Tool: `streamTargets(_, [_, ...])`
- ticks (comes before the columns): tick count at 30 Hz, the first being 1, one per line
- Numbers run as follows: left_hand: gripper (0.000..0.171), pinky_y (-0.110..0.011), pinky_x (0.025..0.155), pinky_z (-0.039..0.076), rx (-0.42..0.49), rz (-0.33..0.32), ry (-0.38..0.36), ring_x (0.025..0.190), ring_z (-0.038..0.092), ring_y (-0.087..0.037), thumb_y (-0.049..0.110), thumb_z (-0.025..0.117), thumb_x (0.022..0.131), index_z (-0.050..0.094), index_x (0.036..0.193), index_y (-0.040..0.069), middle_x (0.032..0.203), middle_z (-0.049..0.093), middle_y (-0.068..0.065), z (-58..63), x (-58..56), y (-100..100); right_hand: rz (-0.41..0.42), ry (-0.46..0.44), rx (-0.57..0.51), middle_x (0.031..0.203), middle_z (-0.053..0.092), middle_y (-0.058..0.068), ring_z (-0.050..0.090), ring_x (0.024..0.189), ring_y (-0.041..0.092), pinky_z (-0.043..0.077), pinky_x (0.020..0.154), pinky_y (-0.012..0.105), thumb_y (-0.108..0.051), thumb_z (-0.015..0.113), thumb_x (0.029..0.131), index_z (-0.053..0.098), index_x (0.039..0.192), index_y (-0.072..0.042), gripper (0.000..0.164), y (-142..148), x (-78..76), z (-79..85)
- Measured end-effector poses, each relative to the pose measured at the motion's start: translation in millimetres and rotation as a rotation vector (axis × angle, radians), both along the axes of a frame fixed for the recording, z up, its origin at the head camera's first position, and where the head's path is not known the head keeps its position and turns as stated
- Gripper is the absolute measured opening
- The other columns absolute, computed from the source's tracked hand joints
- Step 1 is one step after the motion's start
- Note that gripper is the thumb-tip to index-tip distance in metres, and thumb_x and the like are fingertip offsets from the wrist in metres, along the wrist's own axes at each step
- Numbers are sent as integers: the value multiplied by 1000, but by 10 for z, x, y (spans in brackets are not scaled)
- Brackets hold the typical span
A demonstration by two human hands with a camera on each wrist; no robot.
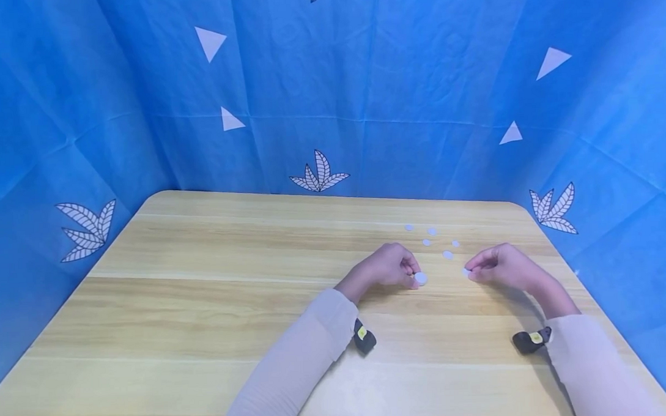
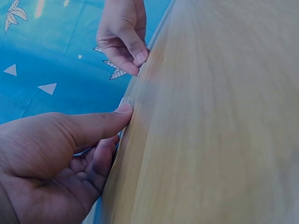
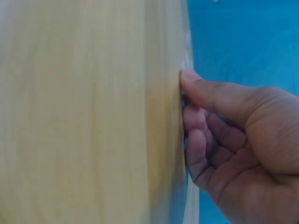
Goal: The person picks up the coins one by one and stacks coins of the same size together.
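My left hand (image 1: pixel 391 266) pinches a small flat white disc (image 1: pixel 420 278) at its left edge, low over the wooden table (image 1: pixel 205 322). Facing it from the right, my right hand (image 1: pixel 506 266) has thumb and fingers on another white disc (image 1: pixel 466 271), mostly covered by the fingertips. In the left wrist view the thumb and curled fingers of the left hand (image 2: pixel 70 154) meet at the tabletop. The right wrist view shows the right hand (image 3: pixel 238 135) with thumb and fingers close together; its disc is hard to make out there.
Behind the hands, several more small white discs (image 1: pixel 447 254) lie scattered on the table. A blue curtain (image 1: pixel 361 78) with white triangles and leaf prints surrounds the table's back and sides. Each wrist carries a small black camera (image 1: pixel 364 336).
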State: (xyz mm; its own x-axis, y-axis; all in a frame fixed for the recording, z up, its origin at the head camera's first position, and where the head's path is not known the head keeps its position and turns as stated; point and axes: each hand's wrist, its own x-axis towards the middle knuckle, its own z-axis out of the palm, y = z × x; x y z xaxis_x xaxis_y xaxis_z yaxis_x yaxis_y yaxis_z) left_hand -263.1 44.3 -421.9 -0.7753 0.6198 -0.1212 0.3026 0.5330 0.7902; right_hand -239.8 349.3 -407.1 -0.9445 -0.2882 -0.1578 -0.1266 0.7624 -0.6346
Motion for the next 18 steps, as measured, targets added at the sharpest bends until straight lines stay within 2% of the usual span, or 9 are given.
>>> streamTargets(8, [16, -18, 70, 47, -5, -4, -4, 73, 53, -7, 14, 87, 83, 75, 93, 12, 80, 63, 5, -10, -10, 15, 19, 26, -37, 105, 76, 7, 66, 99, 21, 52, 83, 26, -17, 79, 90, 77, 108, -6, 21, -125, 86, -17])
streamTargets(18, [16, -19, 68, 46, 0, -3, -4, 72, 52, -7, 15, 87, 83, 75, 93, 13, 79, 63, 5, -11, -27, 13, 43, 39, -41, 98, 77, 3, 67, 91, 18, 53, 77, 24, -15, 78, 91, 78, 104, -6, 16, -184, 73, -38])
